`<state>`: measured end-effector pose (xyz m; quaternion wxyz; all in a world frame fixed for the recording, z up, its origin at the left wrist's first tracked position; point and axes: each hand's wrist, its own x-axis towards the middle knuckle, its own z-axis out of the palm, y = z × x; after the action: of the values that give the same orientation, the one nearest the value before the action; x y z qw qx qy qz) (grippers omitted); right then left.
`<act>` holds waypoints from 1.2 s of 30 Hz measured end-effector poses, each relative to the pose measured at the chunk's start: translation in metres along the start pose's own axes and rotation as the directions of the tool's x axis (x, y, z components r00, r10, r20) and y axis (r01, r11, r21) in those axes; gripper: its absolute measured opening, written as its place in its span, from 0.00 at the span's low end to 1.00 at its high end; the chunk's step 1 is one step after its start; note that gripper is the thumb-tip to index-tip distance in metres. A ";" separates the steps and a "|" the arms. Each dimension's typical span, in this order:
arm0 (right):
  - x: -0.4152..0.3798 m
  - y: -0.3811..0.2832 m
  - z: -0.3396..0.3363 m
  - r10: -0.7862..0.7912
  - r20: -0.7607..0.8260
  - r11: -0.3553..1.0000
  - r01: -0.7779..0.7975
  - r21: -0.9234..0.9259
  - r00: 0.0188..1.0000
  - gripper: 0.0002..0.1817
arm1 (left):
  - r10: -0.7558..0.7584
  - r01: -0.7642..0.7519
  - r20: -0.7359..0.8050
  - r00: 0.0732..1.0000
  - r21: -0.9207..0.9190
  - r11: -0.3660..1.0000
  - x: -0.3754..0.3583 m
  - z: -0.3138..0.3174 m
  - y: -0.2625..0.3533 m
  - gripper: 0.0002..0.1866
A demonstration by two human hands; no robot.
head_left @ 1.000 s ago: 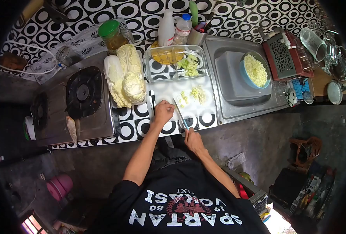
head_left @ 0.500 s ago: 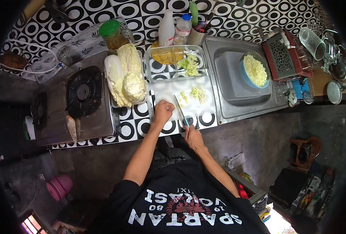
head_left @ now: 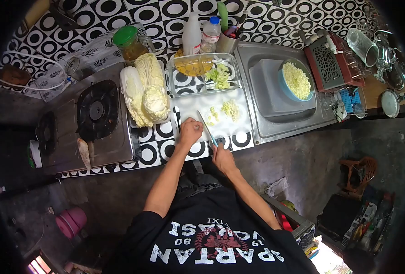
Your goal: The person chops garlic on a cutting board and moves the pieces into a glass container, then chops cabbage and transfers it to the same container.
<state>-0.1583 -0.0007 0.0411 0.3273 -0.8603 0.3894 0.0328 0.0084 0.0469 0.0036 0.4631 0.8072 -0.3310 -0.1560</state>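
Note:
My right hand [head_left: 223,158] is closed round the handle of a knife [head_left: 207,128], whose blade points up and left over the white cutting board [head_left: 192,101]. Left of the blade, my left hand [head_left: 191,131] rests on the board with its fingers curled; what they hold, if anything, is hidden. Chopped pale pieces [head_left: 230,111] lie in small heaps to the right of the blade. Behind the board, a glass dish [head_left: 171,77] has green leafy pieces [head_left: 219,76] in its right part. Whole napa cabbages [head_left: 155,103] lie left of the board.
A gas stove [head_left: 111,150] is at the left. In the sink [head_left: 263,133] at the right, a blue bowl [head_left: 286,91] of chopped cabbage rests on a grey upturned tub. Bottles [head_left: 211,35] and a green-lidded jar [head_left: 127,39] stand behind.
The knife and my right hand have moved slightly left, bringing the blade nearer my left hand. The whole view has shifted a little.

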 end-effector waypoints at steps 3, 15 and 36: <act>-0.015 0.007 -0.002 0.055 0.036 0.998 -0.054 -0.024 0.998 0.18 | -0.001 0.001 -0.012 1.000 0.014 1.000 -0.001 0.000 -0.002 0.04; -0.022 0.006 0.001 0.011 0.023 0.998 -0.013 0.062 1.000 0.18 | -0.065 0.065 0.012 0.998 -0.011 0.998 -0.003 0.000 -0.001 0.03; -0.026 0.002 0.004 0.040 0.001 0.998 -0.040 0.045 0.999 0.19 | 0.068 -0.077 -0.094 0.993 -0.106 0.991 -0.042 -0.034 0.001 0.11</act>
<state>-0.1766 0.0177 0.0447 0.3460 -0.8447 0.4072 0.0306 -0.0037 0.0968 0.0197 0.5266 0.7741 -0.3299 -0.1206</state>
